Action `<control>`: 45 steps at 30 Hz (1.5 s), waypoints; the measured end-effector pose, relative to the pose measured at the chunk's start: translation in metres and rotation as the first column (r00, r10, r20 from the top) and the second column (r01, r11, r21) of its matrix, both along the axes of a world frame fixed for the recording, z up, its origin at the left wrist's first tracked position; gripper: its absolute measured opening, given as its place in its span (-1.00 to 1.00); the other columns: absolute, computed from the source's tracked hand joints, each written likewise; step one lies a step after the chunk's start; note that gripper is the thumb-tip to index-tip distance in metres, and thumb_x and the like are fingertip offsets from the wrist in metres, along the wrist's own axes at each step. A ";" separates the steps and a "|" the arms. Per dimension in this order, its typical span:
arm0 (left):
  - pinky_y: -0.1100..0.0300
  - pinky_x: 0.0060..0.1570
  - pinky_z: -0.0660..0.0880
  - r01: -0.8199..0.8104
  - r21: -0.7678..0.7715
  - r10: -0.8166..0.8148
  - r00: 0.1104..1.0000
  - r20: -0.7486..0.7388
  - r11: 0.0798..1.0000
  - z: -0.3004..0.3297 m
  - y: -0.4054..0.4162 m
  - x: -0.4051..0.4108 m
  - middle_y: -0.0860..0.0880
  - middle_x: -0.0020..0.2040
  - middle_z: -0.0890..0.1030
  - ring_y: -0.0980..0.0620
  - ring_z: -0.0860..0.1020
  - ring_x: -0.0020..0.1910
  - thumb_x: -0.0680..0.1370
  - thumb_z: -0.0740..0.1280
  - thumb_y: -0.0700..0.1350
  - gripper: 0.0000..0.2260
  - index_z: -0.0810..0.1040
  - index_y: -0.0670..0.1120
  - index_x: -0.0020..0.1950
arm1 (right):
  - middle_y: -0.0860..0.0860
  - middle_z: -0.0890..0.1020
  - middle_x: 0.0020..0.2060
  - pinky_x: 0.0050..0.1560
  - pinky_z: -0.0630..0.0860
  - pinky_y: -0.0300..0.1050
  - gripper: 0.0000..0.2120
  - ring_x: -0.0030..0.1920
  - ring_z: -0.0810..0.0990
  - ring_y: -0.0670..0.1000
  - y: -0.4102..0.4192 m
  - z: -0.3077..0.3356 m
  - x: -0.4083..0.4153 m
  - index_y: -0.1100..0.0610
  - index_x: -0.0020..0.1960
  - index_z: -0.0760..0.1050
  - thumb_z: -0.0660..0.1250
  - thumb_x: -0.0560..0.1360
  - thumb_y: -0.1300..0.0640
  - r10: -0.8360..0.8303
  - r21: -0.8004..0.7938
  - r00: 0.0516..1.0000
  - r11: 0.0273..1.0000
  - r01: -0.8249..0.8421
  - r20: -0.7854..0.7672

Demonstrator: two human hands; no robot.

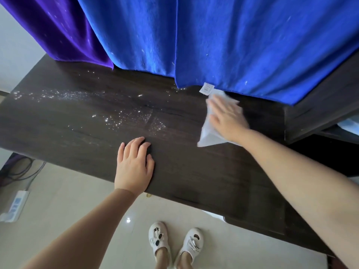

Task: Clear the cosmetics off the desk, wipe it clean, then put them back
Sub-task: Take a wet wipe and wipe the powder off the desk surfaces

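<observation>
Dark wood-grain desk [174, 171] carries scattered white specks (thickest left of centre). The right hand [228, 118] presses flat, fingers spread, on a white wipe [208, 138] near the back edge; the left hand [134, 164] rests open at the front edge. Blue cloth [233, 39] and purple cloth [58, 30] hang behind.

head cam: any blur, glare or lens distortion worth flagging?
Head view: right hand and white wipe slightly motion-blurred; left hand sharp; wide-angle bends the desk edges; specks glint on the desk; small glare spot on the floor.
</observation>
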State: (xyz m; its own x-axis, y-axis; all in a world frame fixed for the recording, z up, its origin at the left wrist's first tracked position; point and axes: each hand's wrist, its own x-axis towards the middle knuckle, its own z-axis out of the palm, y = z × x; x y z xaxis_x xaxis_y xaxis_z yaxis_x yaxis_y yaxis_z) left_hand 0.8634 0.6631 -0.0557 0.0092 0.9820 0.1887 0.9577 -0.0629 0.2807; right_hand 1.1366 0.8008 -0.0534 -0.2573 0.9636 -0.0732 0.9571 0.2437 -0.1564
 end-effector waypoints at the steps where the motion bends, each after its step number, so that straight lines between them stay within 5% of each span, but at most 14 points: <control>1: -0.14 0.35 0.21 0.002 0.003 -0.002 1.000 0.000 1.000 0.000 0.000 0.000 -0.14 0.20 0.52 -0.10 0.37 0.23 0.51 0.05 -0.07 -0.65 0.51 -0.19 0.13 | -0.02 0.12 0.51 0.36 0.17 0.15 -0.48 0.47 0.13 0.09 -0.005 -0.003 0.031 -0.01 0.48 0.08 -0.12 0.54 -0.09 -0.167 0.027 0.986 0.986 0.167 -0.003; 4: -0.15 0.34 0.22 0.005 0.005 -0.005 1.000 0.005 1.000 0.000 0.001 0.000 -0.15 0.19 0.52 -0.07 0.34 0.22 0.51 0.06 -0.07 -0.65 0.51 -0.19 0.12 | 0.15 0.13 0.51 0.46 0.05 0.18 -0.44 0.48 0.11 0.18 -0.029 -0.006 0.083 0.20 0.49 0.08 -0.09 0.55 -0.02 -0.528 0.030 0.848 0.848 0.529 -0.047; 7: -0.16 0.33 0.23 0.007 0.005 -0.007 1.000 0.003 1.000 -0.001 0.000 0.000 -0.15 0.19 0.52 -0.07 0.33 0.21 0.50 0.07 -0.07 -0.65 0.51 -0.19 0.12 | 0.21 0.19 0.48 0.47 0.04 0.20 -0.42 0.48 0.15 0.22 -0.076 -0.012 0.052 0.23 0.47 0.13 -0.07 0.52 -0.01 -0.594 0.045 0.800 0.800 0.598 -0.081; 11: -0.15 0.33 0.22 0.003 -0.001 -0.003 1.000 0.004 1.000 0.001 0.001 0.000 -0.15 0.19 0.53 -0.06 0.32 0.21 0.50 0.07 -0.07 -0.65 0.52 -0.19 0.12 | 0.18 0.31 0.43 0.41 0.15 0.17 -0.46 0.45 0.22 0.17 -0.183 -0.009 0.009 0.21 0.44 0.23 -0.05 0.55 -0.03 -0.102 0.112 0.993 0.989 0.095 0.063; 15: -0.14 0.35 0.20 0.004 -0.003 -0.004 1.000 0.001 1.000 0.001 0.001 0.000 -0.15 0.20 0.52 -0.06 0.32 0.22 0.51 0.06 -0.06 -0.64 0.52 -0.19 0.13 | 0.04 0.17 0.50 0.40 0.12 0.10 -0.48 0.47 0.11 0.03 -0.146 -0.009 0.048 0.06 0.49 0.10 -0.04 0.56 -0.05 0.462 0.039 0.873 0.880 -0.473 0.159; 16: -0.14 0.35 0.20 0.002 -0.002 -0.002 1.000 -0.001 1.000 0.000 0.001 0.000 -0.15 0.20 0.52 -0.06 0.32 0.22 0.51 0.06 -0.06 -0.64 0.52 -0.19 0.13 | 0.04 0.19 0.49 0.36 0.19 0.12 -0.46 0.46 0.13 0.03 -0.118 -0.011 0.061 0.03 0.49 0.10 -0.01 0.53 -0.05 0.421 0.042 0.890 0.900 -0.434 0.173; 18: -0.14 0.35 0.20 0.000 -0.001 0.000 1.000 -0.006 1.000 -0.001 0.000 0.000 -0.15 0.20 0.52 -0.08 0.33 0.22 0.50 0.06 -0.06 -0.63 0.51 -0.19 0.13 | 0.08 0.19 0.50 0.37 0.22 0.21 -0.44 0.47 0.12 0.05 -0.066 -0.010 0.085 0.03 0.50 0.07 -0.06 0.51 -0.06 0.038 0.037 0.995 0.998 -0.042 0.093; 21: -0.14 0.36 0.19 0.001 -0.010 -0.001 1.000 -0.006 1.000 -0.001 0.001 0.000 -0.15 0.21 0.51 -0.13 0.37 0.23 0.51 0.05 -0.05 -0.63 0.50 -0.20 0.14 | 0.10 0.09 0.52 0.49 -0.04 0.18 -0.41 0.53 0.00 0.03 -0.050 -0.009 0.086 0.14 0.51 0.03 -0.19 0.53 -0.07 -0.413 -0.009 0.909 0.910 0.415 0.059; 26: -0.16 0.36 0.19 0.002 -0.013 -0.002 1.000 0.003 1.000 0.000 0.000 0.001 -0.17 0.21 0.50 -0.12 0.34 0.23 0.50 0.05 -0.05 -0.62 0.50 -0.20 0.14 | 0.16 0.25 0.46 0.41 0.13 0.19 -0.45 0.48 0.14 0.11 -0.202 -0.007 0.039 0.20 0.47 0.18 -0.15 0.58 -0.05 -0.080 0.074 0.993 0.995 0.073 0.092; 31: -0.16 0.35 0.19 0.004 -0.015 -0.004 1.000 0.016 1.000 0.001 0.000 0.001 -0.18 0.21 0.51 -0.14 0.36 0.23 0.50 0.04 -0.05 -0.61 0.50 -0.21 0.14 | -0.01 0.04 0.52 0.48 0.01 0.07 -0.50 0.51 0.06 0.01 -0.237 -0.006 0.069 0.08 0.51 0.01 -0.17 0.62 -0.05 0.188 0.036 0.973 0.980 -0.195 0.132; 34: -0.17 0.35 0.20 0.001 -0.030 0.000 1.000 0.017 1.000 0.000 0.001 0.001 -0.18 0.21 0.51 -0.17 0.39 0.23 0.50 0.05 -0.06 -0.62 0.51 -0.21 0.13 | 0.01 0.05 0.53 0.49 -0.04 0.05 -0.48 0.52 0.03 0.02 -0.202 -0.010 0.083 0.13 0.50 0.05 -0.22 0.62 -0.06 -0.082 0.015 0.989 0.997 0.080 0.123; 38: -0.15 0.36 0.19 0.000 -0.039 0.003 0.997 0.074 0.999 0.000 0.001 0.000 -0.16 0.21 0.51 -0.15 0.41 0.22 0.50 0.06 -0.05 -0.64 0.50 -0.19 0.14 | 0.25 0.31 0.41 0.41 0.19 0.26 -0.43 0.44 0.26 0.20 -0.180 -0.014 0.034 0.30 0.43 0.21 -0.12 0.54 0.00 -0.542 0.059 0.838 0.840 0.540 0.058; 43: -0.03 0.44 -0.01 0.108 -0.041 -0.082 0.911 0.405 0.993 0.013 0.002 -0.024 -0.12 0.27 0.45 0.00 0.29 0.28 0.52 0.03 -0.05 -0.61 0.42 -0.21 0.23 | 0.22 0.32 0.41 0.44 0.02 0.14 -0.44 0.44 0.28 0.18 -0.184 -0.014 -0.100 0.28 0.42 0.24 -0.06 0.54 -0.02 -0.529 0.119 0.849 0.844 0.523 0.022; 45: -0.02 0.44 -0.03 0.157 -0.022 -0.134 0.900 0.414 0.987 0.017 0.009 -0.060 -0.12 0.27 0.45 0.02 0.28 0.28 0.53 0.03 -0.05 -0.60 0.42 -0.21 0.24 | 0.19 0.31 0.42 0.44 0.00 0.11 -0.45 0.44 0.26 0.15 -0.180 -0.015 -0.161 0.26 0.43 0.24 -0.03 0.54 -0.02 -0.495 0.129 0.869 0.862 0.490 0.005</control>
State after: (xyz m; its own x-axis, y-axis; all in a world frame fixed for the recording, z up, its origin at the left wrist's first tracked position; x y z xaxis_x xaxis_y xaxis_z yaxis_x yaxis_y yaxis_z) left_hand 0.8037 0.6721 -0.0390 0.0862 0.9844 0.1535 0.7385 -0.1665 0.6533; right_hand 0.9755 0.6213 -0.0682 0.2538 0.9659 0.0503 0.9618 -0.2465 -0.1193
